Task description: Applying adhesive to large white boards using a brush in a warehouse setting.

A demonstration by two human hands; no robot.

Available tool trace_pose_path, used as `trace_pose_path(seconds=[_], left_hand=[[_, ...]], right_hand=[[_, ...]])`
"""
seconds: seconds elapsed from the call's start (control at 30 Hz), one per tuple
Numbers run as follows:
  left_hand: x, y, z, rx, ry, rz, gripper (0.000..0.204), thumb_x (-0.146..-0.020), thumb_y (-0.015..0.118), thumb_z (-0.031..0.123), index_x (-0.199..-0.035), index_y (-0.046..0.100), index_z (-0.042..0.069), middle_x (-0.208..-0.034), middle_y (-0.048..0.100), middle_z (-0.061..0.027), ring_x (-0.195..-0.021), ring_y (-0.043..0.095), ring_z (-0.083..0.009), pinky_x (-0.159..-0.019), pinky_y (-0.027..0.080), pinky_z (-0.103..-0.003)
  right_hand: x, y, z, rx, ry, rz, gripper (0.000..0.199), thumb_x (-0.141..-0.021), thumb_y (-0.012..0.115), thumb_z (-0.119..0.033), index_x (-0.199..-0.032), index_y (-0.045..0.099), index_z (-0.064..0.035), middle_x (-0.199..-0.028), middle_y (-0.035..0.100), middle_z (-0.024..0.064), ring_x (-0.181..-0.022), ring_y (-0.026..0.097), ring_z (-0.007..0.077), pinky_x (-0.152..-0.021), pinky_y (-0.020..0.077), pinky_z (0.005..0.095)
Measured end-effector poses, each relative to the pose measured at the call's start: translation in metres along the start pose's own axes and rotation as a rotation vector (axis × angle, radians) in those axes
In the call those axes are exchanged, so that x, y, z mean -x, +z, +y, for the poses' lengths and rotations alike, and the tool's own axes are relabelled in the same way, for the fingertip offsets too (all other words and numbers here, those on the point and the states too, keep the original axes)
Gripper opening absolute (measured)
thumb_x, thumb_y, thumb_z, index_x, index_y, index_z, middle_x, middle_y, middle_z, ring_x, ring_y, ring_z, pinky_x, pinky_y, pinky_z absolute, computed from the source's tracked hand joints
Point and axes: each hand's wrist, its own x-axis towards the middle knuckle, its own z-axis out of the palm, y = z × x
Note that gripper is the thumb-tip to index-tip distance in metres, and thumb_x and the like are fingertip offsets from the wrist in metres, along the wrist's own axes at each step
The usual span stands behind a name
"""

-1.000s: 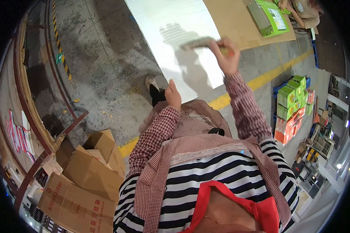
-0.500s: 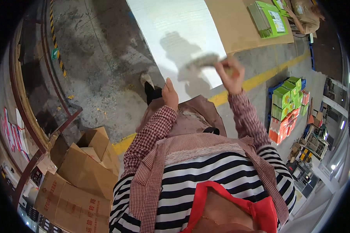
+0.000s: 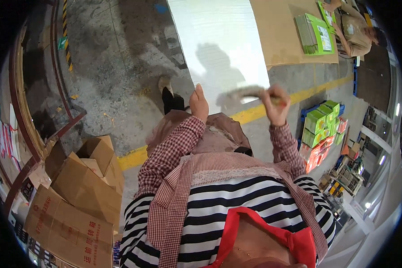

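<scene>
Fingers (image 3: 272,96) of the right hand (image 3: 276,107) curl tight around a blurred brush (image 3: 244,92); left hand (image 3: 199,103) holds nothing, fingers straight together.

Landmark: yellow floor line (image 3: 134,157). Beyond it, a white sheet (image 3: 219,40) lies flat with a brown cardboard sheet (image 3: 281,31) beside, carrying green flat cartons (image 3: 315,33). Open cardboard boxes (image 3: 82,187) sit at the line's left end, stacked green and red boxes (image 3: 324,129) near its right.

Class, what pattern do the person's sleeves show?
A small red-and-white check, clearest on the left sleeve in the head view.
</scene>
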Motion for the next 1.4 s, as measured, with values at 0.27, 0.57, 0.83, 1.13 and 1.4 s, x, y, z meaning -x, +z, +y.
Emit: trace_pose_path(seconds=[0.27, 0.57, 0.83, 1.13, 1.4], left_hand=[[-0.006, 0.01, -0.012, -0.108, 0.22, 0.088, 0.06, -0.102, 0.034, 0.042, -0.082, 0.056, -0.01, -0.072, 0.056, -0.0258, -0.067, 0.05, -0.0387, -0.065, 0.039, -0.047], [-0.002, 0.0, -0.005, -0.094, 0.138, 0.057, 0.06, -0.102, 0.033, 0.042, -0.08, 0.055, -0.01, -0.073, 0.057, -0.0269, -0.071, 0.055, -0.04, -0.068, 0.04, -0.047], [-0.001, 0.005, 0.003, -0.08, 0.138, 0.021, 0.059, -0.102, 0.033, 0.042, -0.088, 0.059, -0.009, -0.083, 0.061, -0.0283, -0.078, 0.057, -0.0418, -0.072, 0.043, -0.045], [0.0, -0.004, 0.006, -0.086, 0.111, -0.012, 0.058, -0.102, 0.034, 0.041, -0.091, 0.06, -0.01, -0.084, 0.062, -0.0282, -0.08, 0.059, -0.0419, -0.073, 0.044, -0.045], [-0.002, 0.006, -0.003, -0.023, 0.218, 0.05, 0.06, -0.102, 0.034, 0.042, -0.088, 0.059, -0.01, -0.08, 0.06, -0.0288, -0.076, 0.058, -0.0409, -0.071, 0.044, -0.044]], right_hand=[[-0.127, 0.078, -0.004, -0.026, -0.304, 0.175, 0.02, -0.08, 0.072, -0.006, -0.07, 0.057, 0.0018, -0.065, 0.053, 0.0031, -0.06, 0.051, 0.0098, -0.057, 0.0422, 0.0246], [-0.03, 0.033, -0.012, 0.149, -0.13, -0.206, 0.014, -0.075, 0.071, -0.004, -0.069, 0.06, 0.0021, -0.062, 0.054, 0.0084, -0.058, 0.055, 0.0158, -0.055, 0.0447, 0.0277], [-0.128, 0.087, -0.012, 0.07, -0.342, 0.075, 0.015, -0.075, 0.072, -0.006, -0.07, 0.06, 0.0012, -0.068, 0.057, 0.0084, -0.06, 0.056, 0.0142, -0.055, 0.046, 0.027], [-0.073, 0.061, -0.022, 0.117, -0.307, -0.095, 0.013, -0.073, 0.071, 0.0, -0.069, 0.06, 0.0021, -0.065, 0.056, 0.0085, -0.059, 0.056, 0.0147, -0.054, 0.0451, 0.0268], [-0.09, 0.083, -0.013, 0.122, -0.37, -0.038, 0.009, -0.074, 0.071, 0.0, -0.072, 0.062, 0.0016, -0.067, 0.057, 0.0089, -0.061, 0.057, 0.0153, -0.055, 0.0461, 0.0262]])
